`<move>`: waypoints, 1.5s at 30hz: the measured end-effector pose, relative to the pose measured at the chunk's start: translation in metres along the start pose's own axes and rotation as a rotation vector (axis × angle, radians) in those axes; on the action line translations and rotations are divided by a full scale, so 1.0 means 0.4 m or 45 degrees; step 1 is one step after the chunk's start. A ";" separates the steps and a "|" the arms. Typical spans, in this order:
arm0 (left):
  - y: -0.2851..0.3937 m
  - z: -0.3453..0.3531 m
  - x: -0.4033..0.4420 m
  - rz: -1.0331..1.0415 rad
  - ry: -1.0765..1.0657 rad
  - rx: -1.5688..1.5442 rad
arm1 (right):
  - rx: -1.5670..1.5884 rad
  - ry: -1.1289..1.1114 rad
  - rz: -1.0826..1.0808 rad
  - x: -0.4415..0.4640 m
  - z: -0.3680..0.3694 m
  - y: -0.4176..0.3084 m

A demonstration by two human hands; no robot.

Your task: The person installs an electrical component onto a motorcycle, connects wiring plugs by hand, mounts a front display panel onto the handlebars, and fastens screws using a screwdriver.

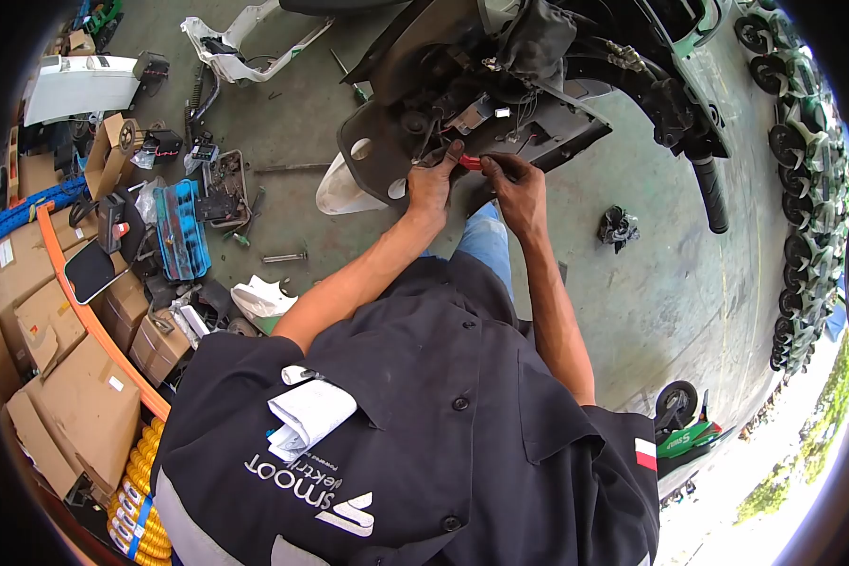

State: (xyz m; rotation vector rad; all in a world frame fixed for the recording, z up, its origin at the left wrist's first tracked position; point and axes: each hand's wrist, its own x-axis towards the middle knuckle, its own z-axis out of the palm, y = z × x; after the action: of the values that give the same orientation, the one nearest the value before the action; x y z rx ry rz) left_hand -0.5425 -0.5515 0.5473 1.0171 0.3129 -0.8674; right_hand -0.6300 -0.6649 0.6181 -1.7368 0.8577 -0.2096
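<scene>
My left hand [430, 185] and my right hand [522, 192] are close together in front of a partly stripped scooter [538, 52]. Between them is a small red piece [470, 162], too small to name. My right thumb and fingers pinch its right end. At its left end my left fingers are closed, thumb up, and seem to grip it too. Just beyond my hands lie a dark panel [373, 127], loose wires and a small white block [502, 112]. The scooter's black handlebar grip [710, 193] points down at the right.
On the left floor stand a blue tool case [181, 231], a metal tray [231, 179] of parts and cardboard boxes [85, 406]. A metal rod [285, 257] and a black plastic bundle [618, 227] lie on the floor. Several scooters [797, 198] line the right side.
</scene>
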 end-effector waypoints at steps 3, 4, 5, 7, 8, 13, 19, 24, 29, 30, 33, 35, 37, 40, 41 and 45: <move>-0.004 -0.005 0.023 -0.069 0.037 -0.057 | 0.070 -0.037 0.066 -0.004 0.001 0.014; -0.005 -0.008 0.028 -0.059 0.036 -0.010 | 0.081 -0.038 0.049 -0.006 0.001 0.016; -0.008 -0.008 0.030 -0.055 0.043 -0.010 | 0.095 -0.035 0.031 -0.006 0.004 0.018; -0.009 0.004 0.033 0.061 0.013 -0.077 | 0.071 -0.041 -0.021 -0.005 0.007 0.011; -0.007 0.005 0.034 0.059 0.012 -0.078 | 0.043 -0.041 -0.069 -0.007 0.003 0.010; 0.009 0.026 0.009 0.005 0.038 -0.136 | -0.311 0.109 -0.478 -0.013 0.042 0.026; 0.010 0.049 -0.010 -0.004 0.088 -0.221 | -0.554 0.335 -0.691 -0.016 0.060 0.044; 0.018 0.066 -0.024 -0.046 0.111 -0.112 | -0.557 0.358 -0.709 -0.017 0.069 0.055; 0.039 0.072 -0.046 -0.083 0.055 -0.035 | -0.335 0.339 -0.384 -0.033 0.071 0.059; 0.039 0.060 -0.042 -0.074 -0.053 -0.042 | -0.335 0.338 -0.385 -0.031 0.070 0.064; 0.055 0.017 -0.029 -0.050 -0.254 0.051 | -0.215 0.267 -0.286 -0.032 0.066 0.085; 0.062 0.003 -0.021 -0.035 -0.347 0.148 | -0.148 0.155 -0.225 -0.030 0.064 0.109; 0.055 -0.017 -0.010 0.167 -0.461 0.434 | -0.183 0.130 -0.214 -0.030 0.062 0.119; 0.033 -0.028 0.016 0.297 -0.471 0.574 | -0.231 0.101 -0.187 -0.028 0.060 0.123; 0.025 -0.027 0.028 0.297 -0.468 0.571 | -0.242 0.093 -0.173 -0.026 0.059 0.122; 0.018 -0.026 0.032 0.473 -0.478 0.766 | -0.283 0.063 -0.238 -0.025 0.042 0.101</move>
State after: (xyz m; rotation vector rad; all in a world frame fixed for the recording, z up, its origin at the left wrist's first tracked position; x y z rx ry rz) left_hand -0.5275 -0.5473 0.5387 1.3774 -0.4739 -0.8030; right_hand -0.6459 -0.6498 0.5789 -2.0293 0.7771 -0.2914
